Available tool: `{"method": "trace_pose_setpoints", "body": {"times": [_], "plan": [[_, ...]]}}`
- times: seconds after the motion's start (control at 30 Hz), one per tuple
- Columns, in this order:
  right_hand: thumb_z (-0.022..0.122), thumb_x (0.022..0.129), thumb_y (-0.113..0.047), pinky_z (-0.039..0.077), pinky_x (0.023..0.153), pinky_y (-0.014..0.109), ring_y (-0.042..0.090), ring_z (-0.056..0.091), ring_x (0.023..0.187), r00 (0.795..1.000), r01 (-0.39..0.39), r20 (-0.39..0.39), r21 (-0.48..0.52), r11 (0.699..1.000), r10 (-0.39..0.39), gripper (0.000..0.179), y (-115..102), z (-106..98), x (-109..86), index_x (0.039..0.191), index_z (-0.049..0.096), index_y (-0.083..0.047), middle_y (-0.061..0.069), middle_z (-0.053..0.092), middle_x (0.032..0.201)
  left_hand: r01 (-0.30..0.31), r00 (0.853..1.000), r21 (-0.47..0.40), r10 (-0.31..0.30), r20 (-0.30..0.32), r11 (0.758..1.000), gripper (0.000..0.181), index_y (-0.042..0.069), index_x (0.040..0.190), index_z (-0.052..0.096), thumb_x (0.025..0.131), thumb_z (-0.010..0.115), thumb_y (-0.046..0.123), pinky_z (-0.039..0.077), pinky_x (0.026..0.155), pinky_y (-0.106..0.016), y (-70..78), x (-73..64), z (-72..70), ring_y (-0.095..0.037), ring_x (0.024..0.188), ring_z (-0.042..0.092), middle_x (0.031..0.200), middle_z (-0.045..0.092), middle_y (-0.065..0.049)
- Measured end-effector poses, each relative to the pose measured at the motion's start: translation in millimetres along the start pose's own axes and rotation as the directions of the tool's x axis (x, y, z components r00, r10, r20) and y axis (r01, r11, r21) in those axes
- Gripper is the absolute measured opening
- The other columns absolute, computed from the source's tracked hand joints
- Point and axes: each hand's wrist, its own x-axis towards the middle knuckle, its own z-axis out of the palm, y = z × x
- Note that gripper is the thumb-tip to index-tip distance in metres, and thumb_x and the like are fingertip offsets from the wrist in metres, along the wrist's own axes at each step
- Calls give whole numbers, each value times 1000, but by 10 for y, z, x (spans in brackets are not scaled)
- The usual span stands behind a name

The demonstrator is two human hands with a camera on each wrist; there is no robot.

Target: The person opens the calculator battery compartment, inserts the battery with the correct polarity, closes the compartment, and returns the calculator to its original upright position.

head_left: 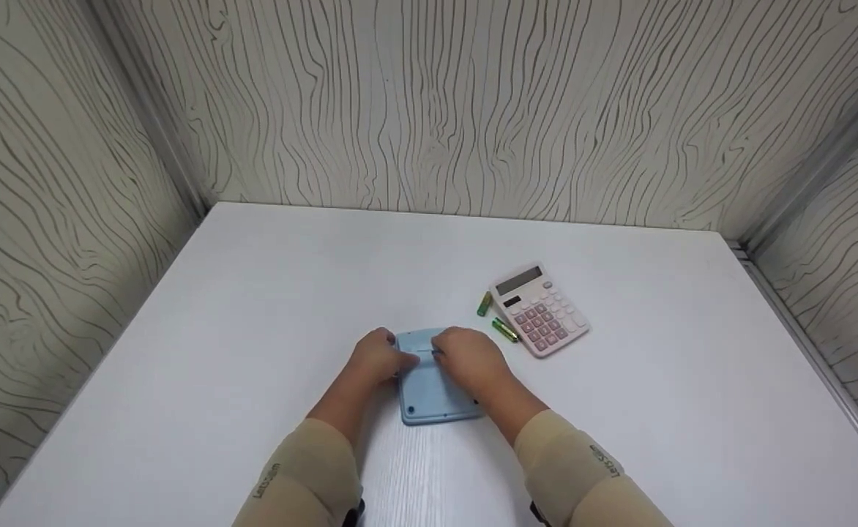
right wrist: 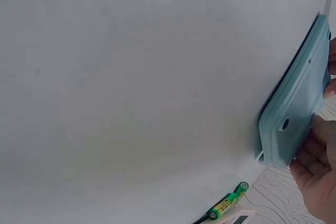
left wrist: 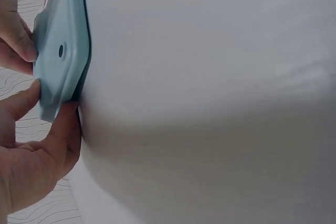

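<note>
A light blue calculator (head_left: 433,395) lies back side up on the white table, its dark round feet showing. My left hand (head_left: 381,356) grips its left edge, thumb on the back and fingers along the side. At the upper right of the same calculator, my right hand (head_left: 473,359) has curled fingers, with the thumb near a small slot in the back. In the right wrist view this hand (right wrist: 319,166) holds the calculator (right wrist: 294,114) near its edge. Part of the back is hidden under the right hand.
Two green batteries, one upper (head_left: 485,304) and one lower (head_left: 505,330), lie right of the blue calculator. Beside them a pink calculator (head_left: 570,322) rests with its keys up. Wood-patterned panels (head_left: 429,110) stand behind the table (head_left: 253,293) and at both sides.
</note>
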Motion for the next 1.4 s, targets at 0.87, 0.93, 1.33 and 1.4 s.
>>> {"method": "trace_pose_setpoints", "body": {"times": [0.87, 0.93, 1.33, 1.4], "plan": [[58, 88, -15, 52, 74, 22, 13, 63, 82, 953, 170, -210, -229, 958, -220, 8, 27, -1, -60, 95, 62, -12, 1, 66, 90, 22, 1000, -10, -22, -8, 1000, 61, 4, 125, 47, 74, 74, 23, 50, 79, -33, 20, -6, 21, -22, 90, 57, 113, 57, -12], [58, 88, -16, 52, 73, 22, 12, 63, 81, 949, 169, -226, -229, 959, -221, 8, 36, -12, -66, 95, 61, -12, 0, 65, 88, 27, 1000, -9, -27, -7, 1000, 61, 5, 126, 47, 74, 74, 23, 50, 80, -33, 21, -8, 17, -22, 91, 57, 114, 57, -12], [51, 92, -19, 51, 64, 20, 9, 58, 67, 953, 79, -274, -176, 981, -126, 11, 195, -124, -140, 88, 59, -14, -2, 62, 75, -3, 1000, -10, 3, 4, 1000, 61, 3, 128, 45, 76, 72, 21, 49, 84, -36, -6, -10, 10, -24, 94, 57, 115, 56, -13], [51, 92, -20, 50, 63, 20, 9, 57, 66, 955, 57, -278, -154, 986, -98, 11, 247, -138, -161, 87, 59, -14, -2, 62, 75, -14, 1000, -8, 14, 6, 1000, 60, 2, 127, 45, 77, 72, 20, 49, 83, -35, -11, -8, 8, -24, 93, 57, 115, 56, -14]]}}
